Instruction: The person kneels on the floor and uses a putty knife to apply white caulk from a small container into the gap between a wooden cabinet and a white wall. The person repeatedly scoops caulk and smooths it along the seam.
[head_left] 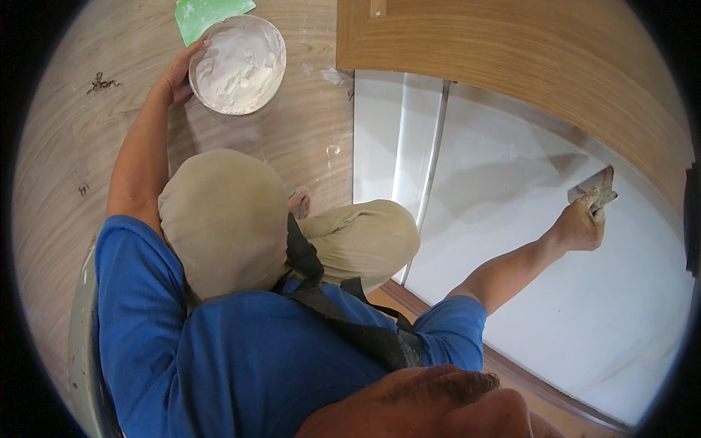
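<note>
Wood-grain floor (pixel 80 146) is meeting a white panelled surface (pixel 569 314), where scraper work is going on.
At the far right, a scraper (pixel 603 182) is poising at the white surface, the right hand (pixel 584 223) gripping it; whether its blade is touching, the view is not showing clearly. Off to the left, white paste (pixel 241 66) is lining a round bowl (pixel 283 69), and the left hand (pixel 179 77) is grasping the bowl by its side. One green flat piece (pixel 204 18) is lying just beyond the bowl, while a wooden panel (pixel 496 44) is bordering the white surface. Judging by this, a spreading or smoothing step is under way; the next move is calling for an even, flat-bladed stroke.
</note>
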The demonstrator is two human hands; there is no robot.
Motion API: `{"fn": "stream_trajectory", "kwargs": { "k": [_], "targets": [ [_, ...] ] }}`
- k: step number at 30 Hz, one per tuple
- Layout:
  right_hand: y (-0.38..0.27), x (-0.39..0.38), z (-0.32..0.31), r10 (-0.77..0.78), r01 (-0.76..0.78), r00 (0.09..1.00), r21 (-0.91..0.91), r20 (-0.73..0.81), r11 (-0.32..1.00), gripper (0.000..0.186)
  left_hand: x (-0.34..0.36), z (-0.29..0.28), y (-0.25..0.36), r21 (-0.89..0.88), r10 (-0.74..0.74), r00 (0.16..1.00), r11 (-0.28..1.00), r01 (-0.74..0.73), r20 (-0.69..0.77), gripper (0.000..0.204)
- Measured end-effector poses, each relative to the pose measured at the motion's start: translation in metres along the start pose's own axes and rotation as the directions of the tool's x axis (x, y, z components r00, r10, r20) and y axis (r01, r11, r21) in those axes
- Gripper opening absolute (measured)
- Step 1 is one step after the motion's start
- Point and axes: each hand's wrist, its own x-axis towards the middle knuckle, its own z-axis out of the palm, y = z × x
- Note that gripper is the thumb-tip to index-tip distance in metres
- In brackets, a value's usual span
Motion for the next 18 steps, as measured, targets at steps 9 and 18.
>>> {"fn": "stream_trajectory", "kwargs": {
  "k": [9, 18],
  "targets": [
    [-0.050, -0.141, 0.079, -0.251, 0.100, 0.814, 0.300, 0.524, 0.949, 0.017, 0.007, 0.000, 0.000, 0.012, 0.006, 0.999, 1.000, -0.005, -0.038, 0.069],
    [-0.071, -0.157, 0.120, -0.215, 0.060, 0.739, 0.256, 0.638, 0.965, 0.023, -0.002, 0.004, 0.005, 0.043, 0.018, 0.999, 0.999, -0.016, -0.041, 0.069]
  ]
}}
